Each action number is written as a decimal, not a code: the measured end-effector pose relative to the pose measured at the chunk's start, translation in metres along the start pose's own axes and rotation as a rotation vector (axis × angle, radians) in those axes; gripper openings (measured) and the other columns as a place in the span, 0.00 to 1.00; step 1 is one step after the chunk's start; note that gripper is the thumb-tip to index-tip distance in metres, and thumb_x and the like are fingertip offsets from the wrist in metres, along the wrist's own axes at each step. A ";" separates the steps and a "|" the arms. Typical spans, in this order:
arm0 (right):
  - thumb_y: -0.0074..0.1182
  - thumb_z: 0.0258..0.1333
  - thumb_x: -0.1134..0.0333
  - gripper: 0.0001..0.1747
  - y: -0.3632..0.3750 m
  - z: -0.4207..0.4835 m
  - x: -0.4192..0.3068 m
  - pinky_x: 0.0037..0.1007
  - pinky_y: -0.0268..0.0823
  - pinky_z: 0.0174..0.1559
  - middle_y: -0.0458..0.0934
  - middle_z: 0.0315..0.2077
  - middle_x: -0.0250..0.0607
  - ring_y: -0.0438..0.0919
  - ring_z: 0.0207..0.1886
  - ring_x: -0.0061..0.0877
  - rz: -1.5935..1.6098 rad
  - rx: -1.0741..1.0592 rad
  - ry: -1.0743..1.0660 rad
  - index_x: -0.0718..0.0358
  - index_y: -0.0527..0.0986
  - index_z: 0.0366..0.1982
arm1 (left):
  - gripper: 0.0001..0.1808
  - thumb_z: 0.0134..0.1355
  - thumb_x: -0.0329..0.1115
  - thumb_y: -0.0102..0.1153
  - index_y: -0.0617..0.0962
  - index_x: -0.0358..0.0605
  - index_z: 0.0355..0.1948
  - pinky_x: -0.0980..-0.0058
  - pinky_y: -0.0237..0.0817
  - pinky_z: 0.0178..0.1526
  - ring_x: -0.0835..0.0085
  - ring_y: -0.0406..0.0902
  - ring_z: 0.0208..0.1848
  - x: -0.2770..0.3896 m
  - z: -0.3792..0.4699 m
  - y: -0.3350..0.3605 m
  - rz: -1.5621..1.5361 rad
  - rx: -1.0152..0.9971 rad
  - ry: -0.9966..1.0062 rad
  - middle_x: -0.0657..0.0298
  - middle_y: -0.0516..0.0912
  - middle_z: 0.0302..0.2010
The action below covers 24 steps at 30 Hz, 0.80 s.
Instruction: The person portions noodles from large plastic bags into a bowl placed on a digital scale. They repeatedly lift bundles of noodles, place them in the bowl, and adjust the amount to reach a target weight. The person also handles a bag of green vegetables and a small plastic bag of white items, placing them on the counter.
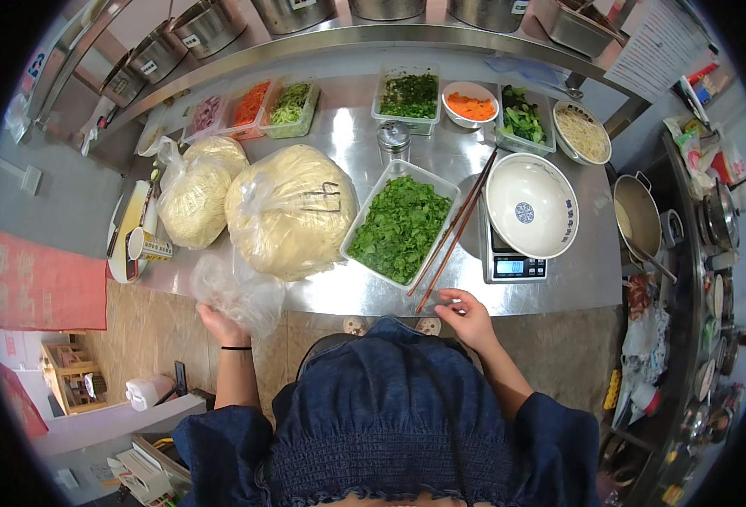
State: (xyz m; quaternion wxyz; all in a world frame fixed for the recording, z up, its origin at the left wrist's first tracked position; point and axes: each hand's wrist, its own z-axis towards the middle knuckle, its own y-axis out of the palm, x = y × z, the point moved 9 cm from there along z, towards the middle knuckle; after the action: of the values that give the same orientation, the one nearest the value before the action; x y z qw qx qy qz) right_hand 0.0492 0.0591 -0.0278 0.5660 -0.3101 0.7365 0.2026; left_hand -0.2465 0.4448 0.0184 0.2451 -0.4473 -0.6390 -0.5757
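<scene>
At the table's front edge, my left hand (224, 327) grips a clear plastic bag (239, 295), its fingers partly hidden by the film. My right hand (470, 320) is empty, fingers loosely curled and apart, just right of the near ends of two brown chopsticks (454, 236). Those chopsticks lie slanting beside a plastic tub of chopped green leaves (402, 229). A large tied bag of pale noodles (290, 209) stands left of the tub, with smaller noodle bags (192, 203) beyond. On the right, a white patterned bowl (531, 206) sits empty on a digital scale (516, 269).
Behind stand a glass shaker (394, 141), tubs of shredded carrot (250, 104) and greens (409, 95), and bowls of carrot pieces (470, 106) and sprouts (582, 132). A steel shelf (360, 38) with pots overhangs the steel table (591, 253). A paper cup (149, 245) rests at left.
</scene>
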 end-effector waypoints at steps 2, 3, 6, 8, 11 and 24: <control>0.62 0.53 0.65 0.21 -0.001 0.006 0.005 0.22 0.70 0.36 0.77 0.40 0.36 0.75 0.34 0.18 0.009 0.026 0.043 0.63 0.74 0.49 | 0.25 0.65 0.47 0.36 0.73 0.40 0.53 0.57 0.69 0.52 0.57 0.75 0.50 0.000 -0.005 -0.006 -0.079 0.073 0.023 0.55 0.77 0.50; 0.61 0.54 0.64 0.21 0.005 0.008 0.008 0.23 0.70 0.36 0.76 0.40 0.36 0.75 0.34 0.19 0.101 0.010 0.091 0.63 0.73 0.49 | 0.26 0.65 0.48 0.36 0.72 0.40 0.53 0.56 0.69 0.52 0.57 0.75 0.50 0.002 -0.007 -0.002 -0.123 0.025 0.063 0.54 0.77 0.51; 0.56 0.58 0.61 0.22 0.021 0.016 0.008 0.26 0.72 0.37 0.75 0.42 0.37 0.75 0.37 0.20 0.248 0.020 0.244 0.62 0.70 0.52 | 0.27 0.64 0.50 0.36 0.71 0.42 0.56 0.56 0.68 0.53 0.55 0.74 0.52 -0.017 -0.011 0.005 -0.206 -0.001 -0.082 0.54 0.75 0.52; 0.52 0.61 0.60 0.23 0.035 0.020 -0.007 0.29 0.74 0.39 0.74 0.44 0.40 0.76 0.40 0.23 0.291 0.001 0.220 0.61 0.67 0.55 | 0.28 0.65 0.51 0.36 0.70 0.41 0.56 0.57 0.68 0.53 0.56 0.73 0.53 -0.026 -0.033 0.061 -0.358 -0.537 -0.179 0.53 0.75 0.53; 0.48 0.64 0.60 0.27 0.076 0.013 -0.038 0.33 0.75 0.43 0.69 0.51 0.44 0.74 0.48 0.29 0.508 -0.288 0.176 0.58 0.60 0.62 | 0.28 0.66 0.50 0.38 0.70 0.40 0.56 0.59 0.68 0.53 0.58 0.74 0.52 -0.069 -0.074 0.094 -0.273 -0.567 -0.395 0.53 0.75 0.53; 0.50 0.52 0.77 0.15 0.023 -0.031 0.045 0.30 0.72 0.41 0.76 0.43 0.44 0.77 0.41 0.29 0.611 0.293 0.313 0.67 0.74 0.44 | 0.20 0.46 0.33 0.65 0.79 0.47 0.44 0.62 0.59 0.56 0.60 0.71 0.51 -0.086 -0.165 0.222 1.112 -1.297 0.643 0.59 0.78 0.45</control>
State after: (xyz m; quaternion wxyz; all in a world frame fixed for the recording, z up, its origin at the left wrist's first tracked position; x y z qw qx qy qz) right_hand 0.0040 0.0451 -0.0637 0.3982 -0.0190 0.8939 0.2050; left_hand -0.0488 0.2486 0.0974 0.3540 -0.5588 0.2171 -0.7178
